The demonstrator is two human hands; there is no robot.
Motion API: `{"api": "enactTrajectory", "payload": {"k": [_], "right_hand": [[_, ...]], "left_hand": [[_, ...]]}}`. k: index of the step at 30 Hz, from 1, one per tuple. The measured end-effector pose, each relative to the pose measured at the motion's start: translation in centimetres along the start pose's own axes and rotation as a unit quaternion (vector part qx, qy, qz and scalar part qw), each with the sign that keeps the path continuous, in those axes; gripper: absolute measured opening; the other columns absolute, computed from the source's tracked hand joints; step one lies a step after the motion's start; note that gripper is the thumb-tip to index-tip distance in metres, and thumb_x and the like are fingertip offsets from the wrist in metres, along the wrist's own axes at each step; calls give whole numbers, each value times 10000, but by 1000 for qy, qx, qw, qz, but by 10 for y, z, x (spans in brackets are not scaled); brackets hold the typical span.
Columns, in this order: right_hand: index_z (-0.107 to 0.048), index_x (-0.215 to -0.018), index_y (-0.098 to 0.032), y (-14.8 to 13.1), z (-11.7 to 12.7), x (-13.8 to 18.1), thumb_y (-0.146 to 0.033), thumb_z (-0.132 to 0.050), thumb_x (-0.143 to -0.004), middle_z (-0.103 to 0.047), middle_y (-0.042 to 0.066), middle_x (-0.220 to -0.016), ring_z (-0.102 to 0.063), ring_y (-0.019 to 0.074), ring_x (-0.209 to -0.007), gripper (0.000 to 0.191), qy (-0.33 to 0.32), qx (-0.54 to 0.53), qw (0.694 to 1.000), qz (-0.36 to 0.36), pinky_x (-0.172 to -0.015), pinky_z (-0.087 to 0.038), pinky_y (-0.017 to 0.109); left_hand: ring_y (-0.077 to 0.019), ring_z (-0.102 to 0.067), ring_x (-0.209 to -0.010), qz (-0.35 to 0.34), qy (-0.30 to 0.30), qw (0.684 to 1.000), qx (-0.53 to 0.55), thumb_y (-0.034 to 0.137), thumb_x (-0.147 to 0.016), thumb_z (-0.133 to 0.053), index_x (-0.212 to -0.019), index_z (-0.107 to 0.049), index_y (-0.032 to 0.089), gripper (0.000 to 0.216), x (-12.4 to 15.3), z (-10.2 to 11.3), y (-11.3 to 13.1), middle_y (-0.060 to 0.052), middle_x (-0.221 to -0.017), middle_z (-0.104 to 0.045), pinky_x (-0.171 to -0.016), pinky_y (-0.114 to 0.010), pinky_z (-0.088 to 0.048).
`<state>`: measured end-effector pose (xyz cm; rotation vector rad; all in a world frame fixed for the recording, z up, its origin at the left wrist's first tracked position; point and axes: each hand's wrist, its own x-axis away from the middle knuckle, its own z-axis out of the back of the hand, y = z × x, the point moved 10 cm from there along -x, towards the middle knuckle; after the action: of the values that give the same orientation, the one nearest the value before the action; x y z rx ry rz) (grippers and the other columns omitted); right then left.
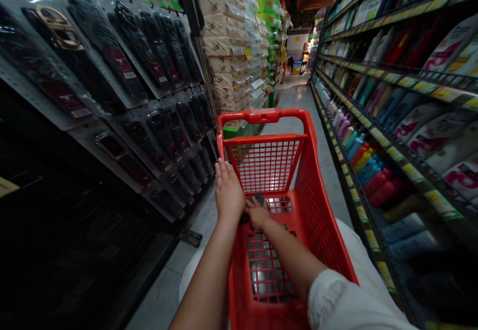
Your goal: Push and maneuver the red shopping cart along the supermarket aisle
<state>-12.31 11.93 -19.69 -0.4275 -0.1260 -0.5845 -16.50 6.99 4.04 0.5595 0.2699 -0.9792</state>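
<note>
White sleeve (345, 302) at near right, pushed up the right forearm (293, 253); bare left forearm (209, 273) at near left. Both reach away over a red plastic shopping basket (328, 190) that stands in a store aisle, its carrying handle (263, 116) at the far end.

Left hand (228, 190) lies along the basket's left rim, palm down, fingers straight and close together, not wrapped round it. Right hand (258, 214) is inside, low by the left wall, on a small dark item (259, 199) at the far left of the basket floor. Its fingers look slightly apart over the item; whether they grip it, cannot tell. Item mostly covered, kind unclear.

Handling, my judgement: light downward pressure from the left palm should steady the rim, since the slim wall may flex. Right fingers do best wrapping the item's sides and easing it clear of the grid, where edges could snag. Knuckles need room off the left wall.

Left of the aisle, packaged belts (129, 71); right, shelved bottles (379, 183).
</note>
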Motion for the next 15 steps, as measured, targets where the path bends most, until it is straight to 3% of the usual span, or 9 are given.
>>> {"api": "enactTrajectory", "payload": {"k": [2,5,7,10,15], "right_hand": [[-349,-1468,-397,36,5,14,-139,-503,-816,-242,0,-1608,-147,321,-1480,718,-6,9,999,-44,-1124,-63,661],[-287,-1505,-358,105,19,41,-148,-412,-884,-205,67,-1616,-166,335,-1479,667,11,35,978,-207,-1117,-86,666],[-274,-1517,-322,125,25,52,-208,-424,-913,-205,127,-1608,-190,365,-1468,632,13,44,960,-277,-1111,-115,662],[-270,-1518,-315,99,18,45,-249,-530,-883,-197,161,-1603,-218,398,-1451,690,-24,35,966,-254,-1097,-185,652],[-284,-1499,-381,2,-17,40,-134,-644,-750,-149,112,-1618,-177,392,-1461,868,-122,46,991,-35,-1107,-228,632]], "left_hand": [[-278,-123,-1486,-5,2,1000,20,-14,-828,-325,-1486,-297,37,661,0,-1,-3,-212,-1587,-209,-1181,-474,-258],[-275,-122,-1484,7,2,998,57,-22,-806,-342,-1502,-262,48,704,-2,-5,-10,-210,-1591,-194,-1177,-469,-270],[-273,-129,-1480,20,13,997,78,-12,-807,-358,-1522,-197,52,736,-2,-6,-14,-223,-1589,-188,-1171,-471,-282],[-276,-149,-1474,33,21,995,89,-9,-807,-361,-1523,-174,33,742,-4,-7,-18,-247,-1575,-215,-1169,-468,-286],[-274,-178,-1469,55,0,996,73,-63,-771,-317,-1494,-248,-15,728,-5,-6,-20,-257,-1561,-241,-1170,-424,-290]]}}
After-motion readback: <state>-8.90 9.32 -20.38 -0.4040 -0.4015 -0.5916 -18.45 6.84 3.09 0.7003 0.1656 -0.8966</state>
